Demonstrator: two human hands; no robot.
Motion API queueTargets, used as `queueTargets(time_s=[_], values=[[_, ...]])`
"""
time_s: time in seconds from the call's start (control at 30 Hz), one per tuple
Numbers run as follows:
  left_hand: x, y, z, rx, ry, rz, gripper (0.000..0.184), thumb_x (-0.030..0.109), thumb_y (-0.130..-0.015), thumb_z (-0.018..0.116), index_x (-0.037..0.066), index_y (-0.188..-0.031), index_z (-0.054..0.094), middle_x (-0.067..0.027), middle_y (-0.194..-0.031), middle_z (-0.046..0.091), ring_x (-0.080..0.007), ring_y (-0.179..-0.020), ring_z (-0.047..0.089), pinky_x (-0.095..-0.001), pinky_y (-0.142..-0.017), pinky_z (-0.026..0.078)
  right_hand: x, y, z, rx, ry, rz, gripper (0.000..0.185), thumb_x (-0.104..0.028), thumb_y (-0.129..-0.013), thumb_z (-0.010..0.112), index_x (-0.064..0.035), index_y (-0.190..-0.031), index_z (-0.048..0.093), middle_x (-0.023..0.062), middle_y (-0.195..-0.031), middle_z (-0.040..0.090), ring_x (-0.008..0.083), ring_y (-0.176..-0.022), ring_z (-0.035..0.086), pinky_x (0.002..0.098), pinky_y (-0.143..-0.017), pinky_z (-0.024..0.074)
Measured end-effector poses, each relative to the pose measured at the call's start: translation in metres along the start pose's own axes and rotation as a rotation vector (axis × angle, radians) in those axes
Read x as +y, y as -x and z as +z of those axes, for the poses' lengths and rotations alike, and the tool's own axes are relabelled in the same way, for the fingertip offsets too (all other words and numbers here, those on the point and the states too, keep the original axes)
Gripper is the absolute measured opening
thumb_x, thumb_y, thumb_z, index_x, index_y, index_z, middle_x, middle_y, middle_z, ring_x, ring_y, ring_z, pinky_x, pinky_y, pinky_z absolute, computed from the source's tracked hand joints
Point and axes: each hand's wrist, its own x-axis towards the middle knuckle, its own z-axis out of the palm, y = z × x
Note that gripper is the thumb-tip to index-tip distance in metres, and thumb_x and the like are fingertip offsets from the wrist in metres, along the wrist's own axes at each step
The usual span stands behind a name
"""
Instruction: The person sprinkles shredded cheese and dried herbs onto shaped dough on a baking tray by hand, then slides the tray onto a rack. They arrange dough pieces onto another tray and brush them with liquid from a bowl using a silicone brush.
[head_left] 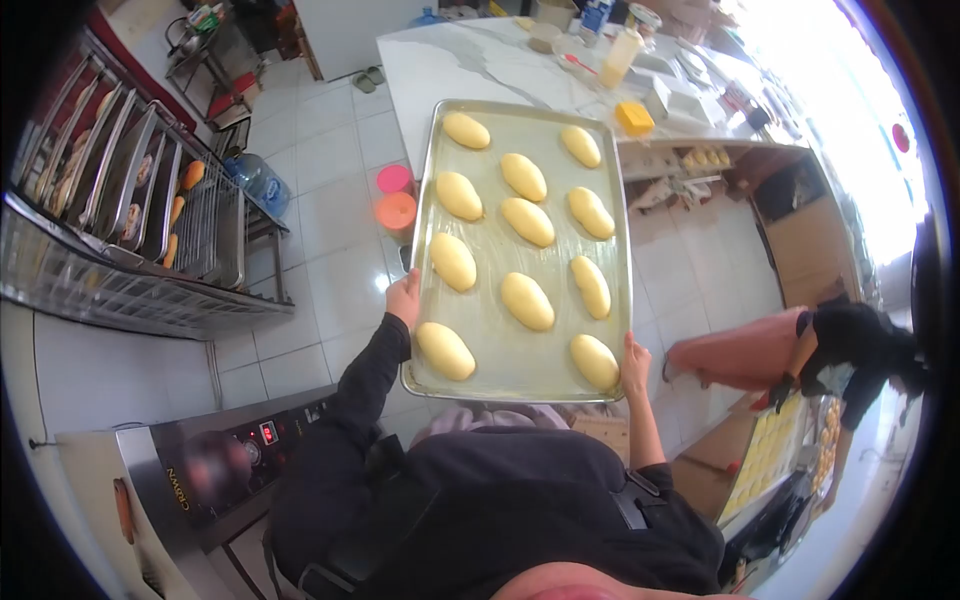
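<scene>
A metal baking tray point(515, 365) is held up in front of my body, with several pale oval dough pieces point(527, 301) spaced over its greased surface. My left hand point(403, 298) is closed around the tray's left edge, in its lower part. At the lower right corner, my right hand point(635, 364) grips the other edge, close to one dough piece point(595, 362). The undersides of both hands' grips are hidden by the tray. The tray's far end overlaps the marble table from this view.
A marble-topped table point(430, 70) bears a bottle point(622, 55) and a yellow box point(633, 119). A rack of trays point(130, 190) stands left, above a water jug point(262, 185). An oven control panel point(250, 450) is lower left. Another person point(840, 350) bends over trays at right.
</scene>
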Motion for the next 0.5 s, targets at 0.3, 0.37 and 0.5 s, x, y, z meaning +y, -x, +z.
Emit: queueTargets(time_s=[0.3,0.37,0.5], values=[[0.005,-0.146,-0.017,0.271,-0.223,-0.121,0.069,0.052,-0.089,0.021,-0.003,-0.069,0.057,-0.0241,-0.063,0.054,-0.0427,-0.068,0.052,-0.0449,-0.063,0.041,-0.11,-0.184,0.083,-0.103,0.088,-0.177,0.061,-0.048,-0.088,0.039,0.009,-0.073,0.054,0.0241,-0.06,0.05,0.0238,-0.056,0.044,0.04,-0.057,0.0388],[0.023,-0.175,-0.013,0.402,-0.271,-0.097,0.066,0.05,-0.09,0.023,-0.003,-0.07,0.057,-0.0235,-0.064,0.055,-0.0423,-0.067,0.053,-0.0453,-0.064,0.041,-0.14,-0.226,0.1,-0.072,0.035,-0.275,0.06,-0.048,-0.088,0.039,0.0078,-0.075,0.055,0.025,-0.063,0.052,0.03,-0.056,0.045,0.0412,-0.058,0.0386],[0.012,-0.252,0.001,0.628,-0.223,-0.021,0.056,0.044,-0.09,0.028,0.001,-0.083,0.061,-0.0226,-0.076,0.056,-0.0395,-0.078,0.053,-0.0457,-0.072,0.04,-0.178,-0.306,0.136,-0.062,0.102,-0.336,0.06,-0.05,-0.087,0.038,0.0062,-0.078,0.056,0.0251,-0.066,0.054,0.0376,-0.062,0.05,0.0425,-0.061,0.0386]])
